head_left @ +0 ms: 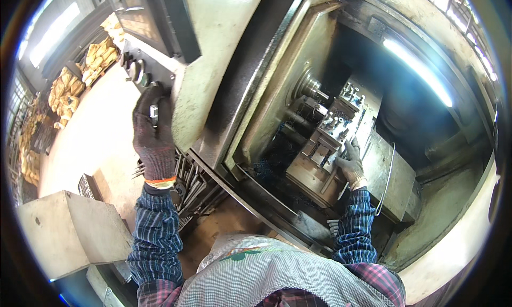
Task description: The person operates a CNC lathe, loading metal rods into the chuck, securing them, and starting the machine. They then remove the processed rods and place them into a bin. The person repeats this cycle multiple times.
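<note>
My left hand (153, 131), in a dark knitted glove, is raised beside the machine's control panel, its fingertips close to the round knobs (140, 75). A small shiny metal part (154, 115) shows among its curled fingers. Inside the lathe, my right hand (352, 167) wears a greyish glove and lies against the tool block (333, 127), fingers stretched along its side. Its thumb is near a slim metal bar (329, 180); whether they touch I cannot tell. Beyond the block, a round chuck (308, 87) holds a bright, narrow workpiece (321, 94).
A lit tube lamp (418, 72) crosses the lathe's interior. The door edge (250, 88) stands between my arms. Many metal rods (194, 187) lie below my left forearm. A pale cabinet (69, 221) is at lower left, with yellowish sacks (66, 94) farther back. A thin cable (388, 176) loops beside my right forearm.
</note>
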`<state>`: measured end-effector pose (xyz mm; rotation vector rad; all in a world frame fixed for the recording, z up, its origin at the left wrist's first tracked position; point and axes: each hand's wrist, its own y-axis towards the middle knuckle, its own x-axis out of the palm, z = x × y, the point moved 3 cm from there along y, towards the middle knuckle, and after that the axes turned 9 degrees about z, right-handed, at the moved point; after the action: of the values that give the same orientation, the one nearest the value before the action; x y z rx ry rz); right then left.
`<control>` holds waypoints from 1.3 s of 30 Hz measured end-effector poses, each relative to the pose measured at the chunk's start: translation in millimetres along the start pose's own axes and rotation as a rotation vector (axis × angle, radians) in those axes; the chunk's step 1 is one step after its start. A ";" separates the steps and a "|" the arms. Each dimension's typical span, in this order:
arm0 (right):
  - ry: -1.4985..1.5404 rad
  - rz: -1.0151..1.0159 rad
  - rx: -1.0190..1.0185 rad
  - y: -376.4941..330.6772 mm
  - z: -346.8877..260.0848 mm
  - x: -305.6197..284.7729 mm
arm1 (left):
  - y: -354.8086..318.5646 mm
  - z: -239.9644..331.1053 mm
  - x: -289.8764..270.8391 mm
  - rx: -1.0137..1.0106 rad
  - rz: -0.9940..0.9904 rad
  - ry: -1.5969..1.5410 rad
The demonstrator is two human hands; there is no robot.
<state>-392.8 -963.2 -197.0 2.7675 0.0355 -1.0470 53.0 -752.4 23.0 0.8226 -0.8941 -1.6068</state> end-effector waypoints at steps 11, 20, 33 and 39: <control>-0.327 0.114 -0.127 -35.9 -11.9 4.4 | -105.2 -21.7 -135.7 -0.836 -0.121 -0.632; 0.120 0.406 -0.472 -102.7 -149.3 -7.1 | -128.2 7.9 -279.2 -0.909 -0.142 -0.656; 0.588 -1.495 -1.030 -438.4 -429.7 233.6 | -160.1 49.4 -478.9 -0.744 0.207 -0.430; 0.514 -2.022 -1.084 -547.5 -475.4 267.7 | -184.6 51.7 -549.8 -0.533 0.469 -0.276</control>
<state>72.1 -351.5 -112.1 1.0963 2.6217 -0.0427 28.0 -179.5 -78.1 0.0110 -0.7247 -1.4493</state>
